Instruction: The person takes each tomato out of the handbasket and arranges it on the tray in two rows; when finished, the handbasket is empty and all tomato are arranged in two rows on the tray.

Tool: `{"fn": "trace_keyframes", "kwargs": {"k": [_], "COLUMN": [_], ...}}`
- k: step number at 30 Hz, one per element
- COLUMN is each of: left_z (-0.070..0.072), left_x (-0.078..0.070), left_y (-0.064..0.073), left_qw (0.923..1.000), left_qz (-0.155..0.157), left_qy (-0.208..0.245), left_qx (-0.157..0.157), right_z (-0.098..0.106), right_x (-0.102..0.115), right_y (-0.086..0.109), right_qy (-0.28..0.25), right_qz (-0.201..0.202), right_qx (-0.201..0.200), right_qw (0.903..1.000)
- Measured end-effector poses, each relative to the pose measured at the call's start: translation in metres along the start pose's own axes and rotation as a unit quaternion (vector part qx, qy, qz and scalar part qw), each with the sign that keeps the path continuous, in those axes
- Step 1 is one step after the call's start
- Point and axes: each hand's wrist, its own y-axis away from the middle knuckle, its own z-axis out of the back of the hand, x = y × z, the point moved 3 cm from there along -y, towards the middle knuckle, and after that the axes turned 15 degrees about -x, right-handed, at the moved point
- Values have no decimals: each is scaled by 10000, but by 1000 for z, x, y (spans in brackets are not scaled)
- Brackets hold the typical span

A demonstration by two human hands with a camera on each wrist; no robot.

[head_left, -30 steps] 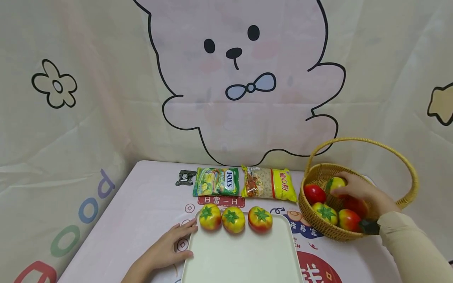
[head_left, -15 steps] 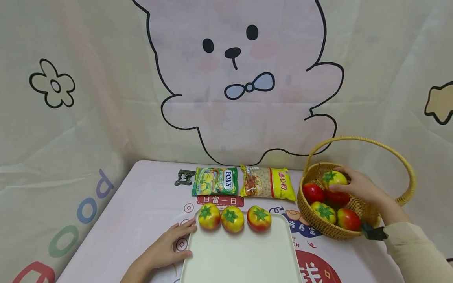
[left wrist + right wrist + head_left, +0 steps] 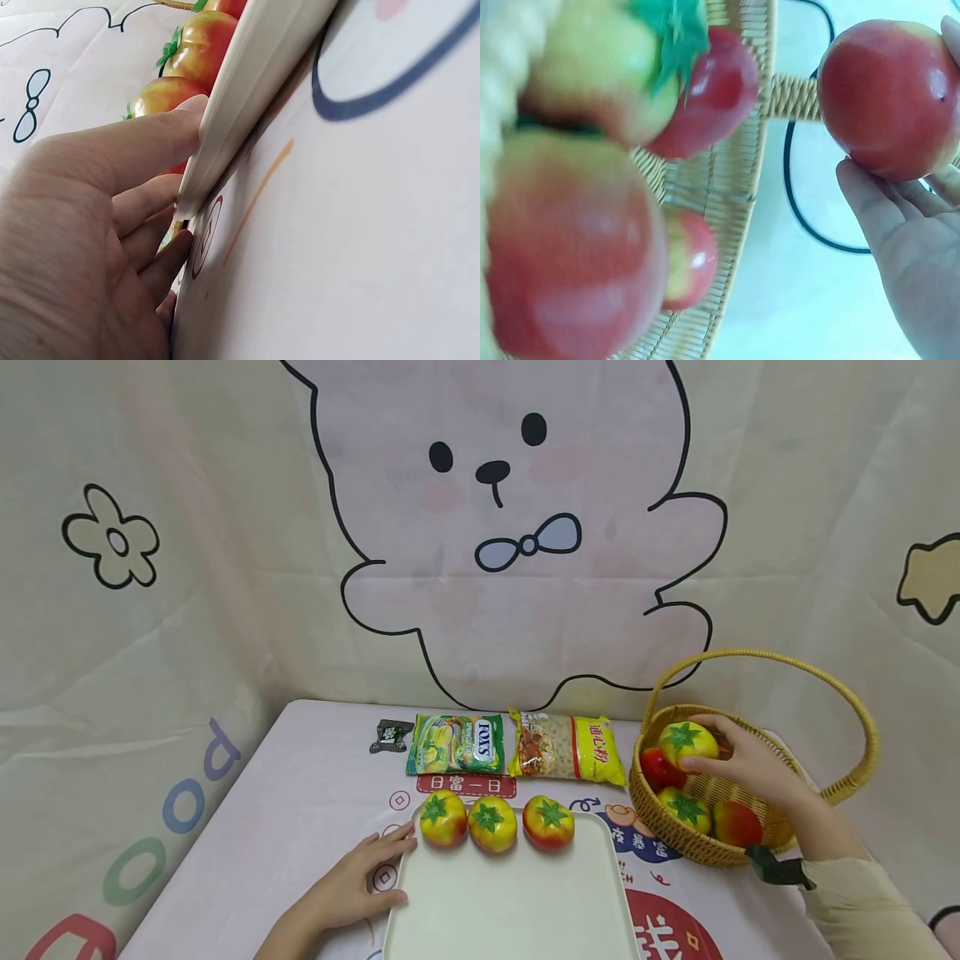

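Observation:
My right hand [image 3: 757, 768] grips a yellow-and-red toy tomato [image 3: 686, 745] with a green star-shaped top, over the left rear part of the wicker basket [image 3: 651, 827]. In the right wrist view, the red underside of this tomato [image 3: 889, 101] shows between thumb and fingers, apart from the fruit in the basket. My left hand [image 3: 337, 889] rests against the left edge of a cream tray [image 3: 510, 902]; its thumb and fingertips touch the rim. Three similar tomatoes sit along the tray's far edge, including one at the left [image 3: 443, 820] and one at the right [image 3: 548, 824].
Inside the basket lie a green-topped tomato [image 3: 684, 810], a red-yellow fruit [image 3: 737, 823] and a red fruit [image 3: 660, 770]. The tall basket handle [image 3: 862, 718] arches over the right arm. Behind the tray lie a green candy bag [image 3: 457, 745], a yellow pasta bag [image 3: 566, 749] and a small dark packet [image 3: 391, 736].
From deeper in the basket, my right hand has lifted the tomato and carried it left toward the basket's left rim. The left hand has stayed at the tray edge.

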Motion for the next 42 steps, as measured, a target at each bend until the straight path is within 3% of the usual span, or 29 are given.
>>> {"fn": "trace_keyframes", "kwargs": {"k": [10,16,23,29,32,36,42], "left_z": [-1,-1,-1,-1,-2,-3,0], "left_x": [2,2,1,0,-1,-1,-1], "left_y": [0,-1,0,1,2,4,2], "left_qw": [9998,9999,9998,9990,9989,9989,9990], "left_qz": [-176,-85,-178,-376,-377,-373,-356], "left_qy": [6,50,-75,-110,-118,-161,-52], "left_qx": [-85,-57,-83,-225,-233,-220,-267], "right_z": [-25,-49,-72,-93,-102,-112,-120], "right_x": [18,25,31,31,29,27,26], "right_y": [20,33,49,59,63,64,62], "right_qy": [-455,-1030,-1539,-2154,-2220,-1911,-1650], "right_qz": [234,323,28,-324,-499,-736,-761], "right_qx": [-185,-218,-294,-203,-108,-113,-107], "right_qw": [9985,9939,9876,9758,9737,9787,9833]}}
